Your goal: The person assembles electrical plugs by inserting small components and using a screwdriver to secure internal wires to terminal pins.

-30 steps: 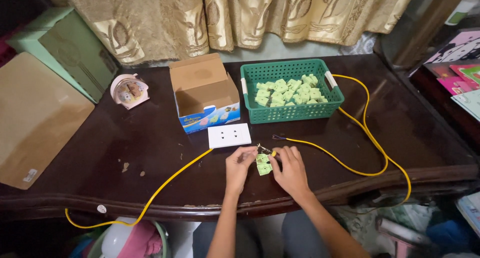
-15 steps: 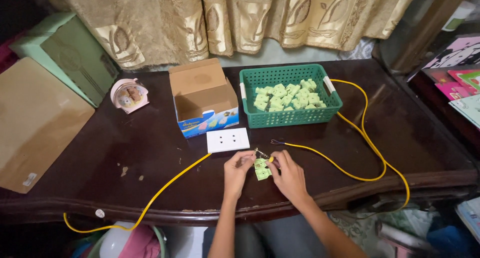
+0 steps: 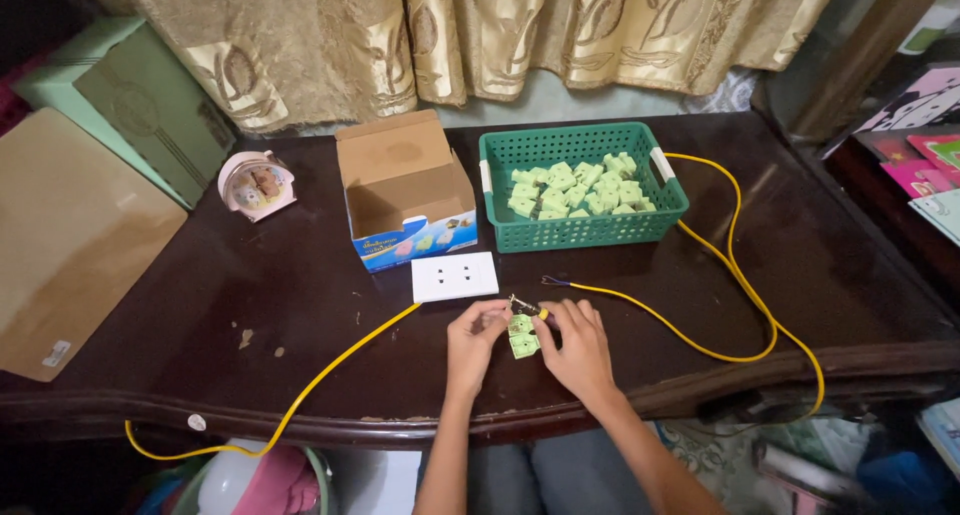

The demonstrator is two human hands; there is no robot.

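Both hands meet over a small light-green socket module (image 3: pixel 521 336) near the front edge of the dark wooden table (image 3: pixel 300 315). My left hand (image 3: pixel 472 343) pinches its left side and my right hand (image 3: pixel 577 347) holds its right side. A yellow wire (image 3: pixel 330 370) runs from the module leftward off the table edge. A second yellow wire (image 3: pixel 740 275) with a bared dark tip (image 3: pixel 548 281) loops around to the right. Just beyond my hands lies a white socket faceplate (image 3: pixel 455 276).
A green plastic basket (image 3: pixel 583 232) holds several light-green modules (image 3: pixel 575 190). An open cardboard box (image 3: pixel 404 190) stands beside it, a small pink clock (image 3: pixel 256 186) further left. Flat cardboard (image 3: pixel 70 245) and a green box (image 3: pixel 130 100) lean at left. Curtains hang behind.
My hands stay on the green module with only small finger shifts. The view has tilted slightly; nothing on the table has moved.
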